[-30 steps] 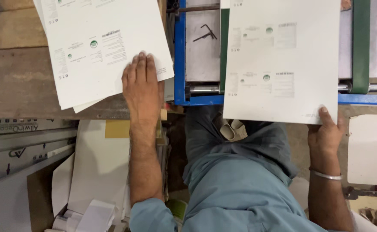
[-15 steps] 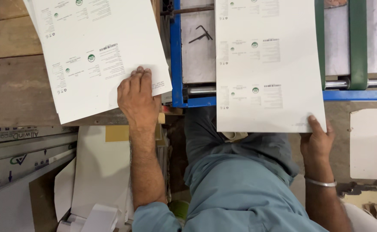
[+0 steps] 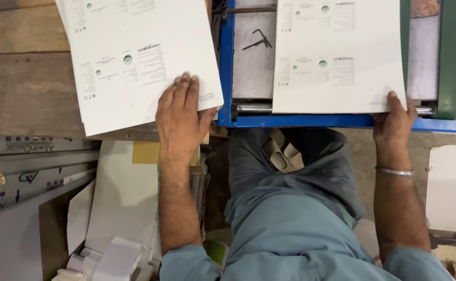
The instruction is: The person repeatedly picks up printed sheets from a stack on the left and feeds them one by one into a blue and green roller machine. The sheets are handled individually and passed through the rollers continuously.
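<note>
- Our left hand (image 3: pixel 180 112) lies flat, fingers together, pressing on the near corner of a stack of printed white sheets (image 3: pixel 134 57); it grips nothing
- That stack rests tilted on the wooden table (image 3: pixel 25 88), its right edge just beside the blue machine frame (image 3: pixel 227 62)
- Our right hand (image 3: pixel 394 119) pinches the lower right corner of a single printed sheet (image 3: pixel 337 57), thumb on top, the other fingers hidden beneath
- This sheet lies flat on the machine bed, its near edge over the steel roller (image 3: pixel 254 109) and its right edge beside the green belt (image 3: pixel 449 52)
- A small black bent wire piece (image 3: pixel 256 40) lies on the grey plate between the two papers
- A metal bangle (image 3: pixel 395 171) circles our right wrist
- Loose white offcuts (image 3: pixel 108 255) sit below the table at our left
</note>
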